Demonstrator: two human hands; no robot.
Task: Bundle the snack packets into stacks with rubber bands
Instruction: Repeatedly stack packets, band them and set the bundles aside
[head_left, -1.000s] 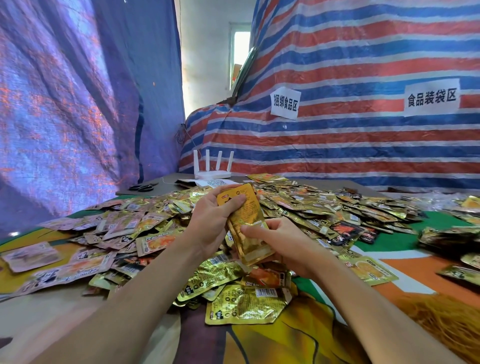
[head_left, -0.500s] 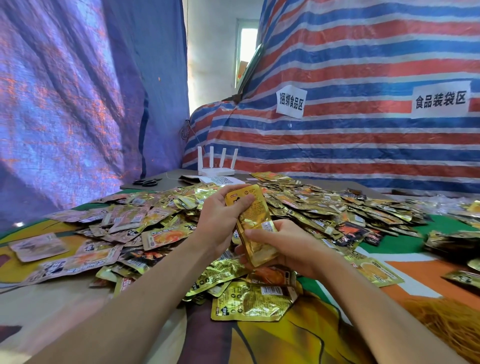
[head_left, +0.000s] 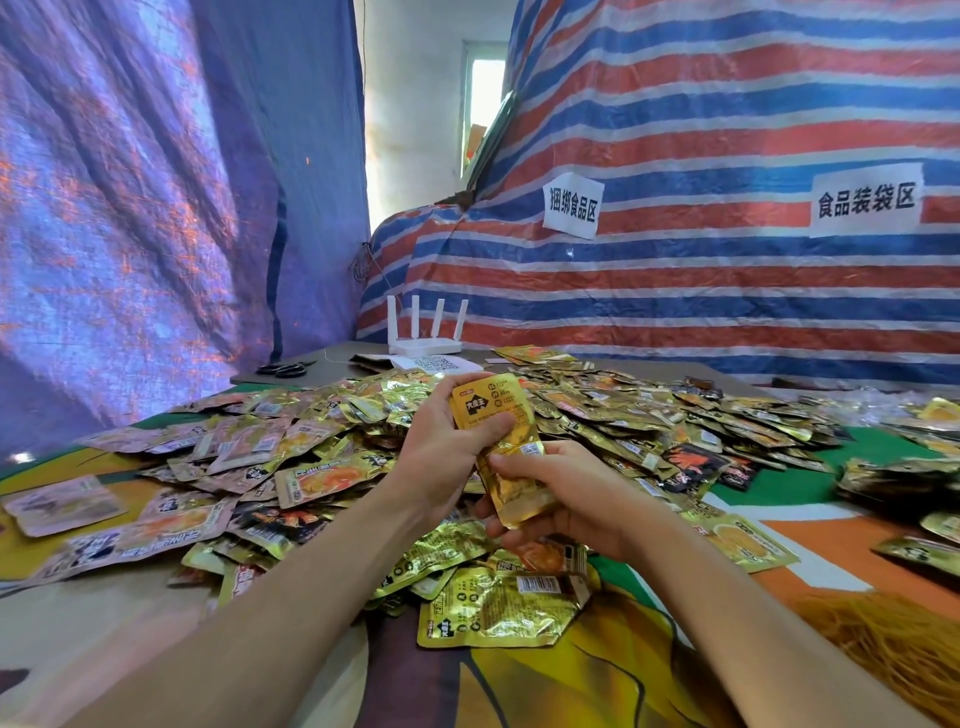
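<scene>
Two hands meet on one small stack of gold snack packets (head_left: 496, 441), raised above the heap in the middle of the table. Your left hand (head_left: 436, 457) grips the stack's upper end, with the thumb laid across the printed face and the fingers curled behind. Your right hand (head_left: 571, 499) holds the lower end, thumb pressed on the front and fingers wrapped underneath. The stack tilts, its top leaning away from you and to the left. You cannot count the packets in it from this view, and whether a band is on it cannot be told.

Under and around your hands, hundreds of loose packets (head_left: 623, 410) cover the patterned tablecloth (head_left: 561, 691), mostly gold foil, with some paler ones to your left. One large gold packet (head_left: 498, 608) lies flat just in front of your wrists. A tangle of yellow-brown rubber bands (head_left: 893, 654) sits at the table's near right corner, well apart from the stack.

At the far end a white router (head_left: 423, 335) stands with four antennas up, a QR-code sheet (head_left: 434, 362) just before it and black scissors (head_left: 285, 369) to its left. Two paper signs (head_left: 571, 208) hang on the striped tarp (head_left: 727, 291) behind.
</scene>
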